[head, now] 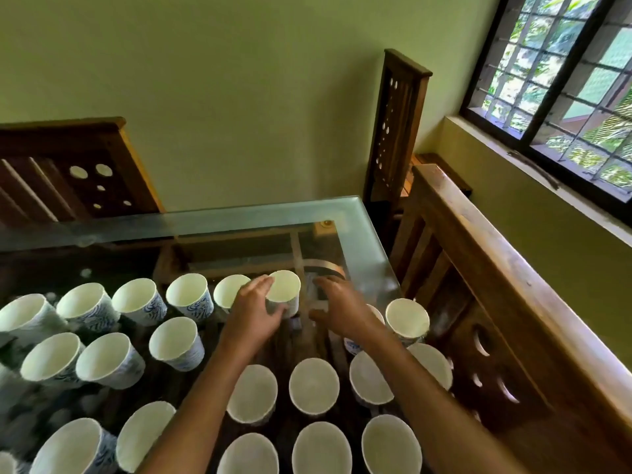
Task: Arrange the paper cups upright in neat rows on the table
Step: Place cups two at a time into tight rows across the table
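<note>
Several white paper cups with blue wave prints stand upright in rows on the glass-topped table (359, 234). My left hand (253, 313) grips one cup (284, 289) at the right end of the far row, fingers and thumb curled round its side. My right hand (337, 309) hovers just right of that cup, fingers spread and loosely bent, holding nothing. A further cup (407, 319) stands to the right of my right hand, and another is partly hidden behind my right wrist.
Dark wooden chair backs (85, 169) rise behind the table's far edge. A tall chair back (396, 124) stands at the far right corner. A wooden bench back (513, 285) runs along the right side, under a barred window (561, 87).
</note>
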A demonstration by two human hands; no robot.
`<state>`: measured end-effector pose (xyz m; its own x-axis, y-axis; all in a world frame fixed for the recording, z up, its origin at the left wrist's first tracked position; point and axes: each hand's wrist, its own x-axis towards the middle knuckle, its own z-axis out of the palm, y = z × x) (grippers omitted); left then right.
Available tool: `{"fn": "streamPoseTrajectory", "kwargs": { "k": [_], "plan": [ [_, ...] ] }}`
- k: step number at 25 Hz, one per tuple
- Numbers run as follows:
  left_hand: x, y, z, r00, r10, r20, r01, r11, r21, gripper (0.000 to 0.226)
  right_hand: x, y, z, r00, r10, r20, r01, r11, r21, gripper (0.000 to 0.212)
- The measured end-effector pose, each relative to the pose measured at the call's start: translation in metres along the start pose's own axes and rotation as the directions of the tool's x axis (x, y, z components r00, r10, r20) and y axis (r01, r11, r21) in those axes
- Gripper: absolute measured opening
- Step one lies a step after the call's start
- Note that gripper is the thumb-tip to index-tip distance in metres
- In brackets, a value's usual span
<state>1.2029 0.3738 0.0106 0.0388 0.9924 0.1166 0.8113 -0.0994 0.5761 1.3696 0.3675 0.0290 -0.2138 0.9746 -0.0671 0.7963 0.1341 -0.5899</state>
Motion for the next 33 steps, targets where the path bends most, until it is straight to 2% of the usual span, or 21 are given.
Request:
{"fn": "streamPoseTrajectory", "kwargs": {
  "k": [6, 12, 19, 33],
  "plan": [
    [0.016, -0.050, -0.027, 0.992, -0.105, -0.063, 0.111, 0.990, 0.083, 0.062, 0.038, -0.029, 0.029, 0.997, -0.064, -0.032, 0.062, 0.996, -0.068, 0.064],
    [0.029, -0.070, -0.024, 0.989, -0.147, -0.002, 0.147, 0.986, 0.082, 0.070, 0.057, -0.029, 0.043, 0.997, -0.078, 0.006, 0.078, 0.989, -0.128, 0.068],
    [0.033, -0.070, -0.023, 0.990, -0.142, 0.017, 0.141, 0.988, 0.062, 0.070, 0.061, -0.030, 0.047, 0.996, -0.085, 0.029, 0.087, 0.992, -0.095, 0.067],
    [-0.025, -0.044, -0.021, 0.995, -0.079, 0.064, 0.077, 0.996, 0.040, 0.070, 0.008, -0.019, 0.042, 0.999, -0.003, 0.047, 0.005, 0.999, -0.050, 0.070]
  ]
}}
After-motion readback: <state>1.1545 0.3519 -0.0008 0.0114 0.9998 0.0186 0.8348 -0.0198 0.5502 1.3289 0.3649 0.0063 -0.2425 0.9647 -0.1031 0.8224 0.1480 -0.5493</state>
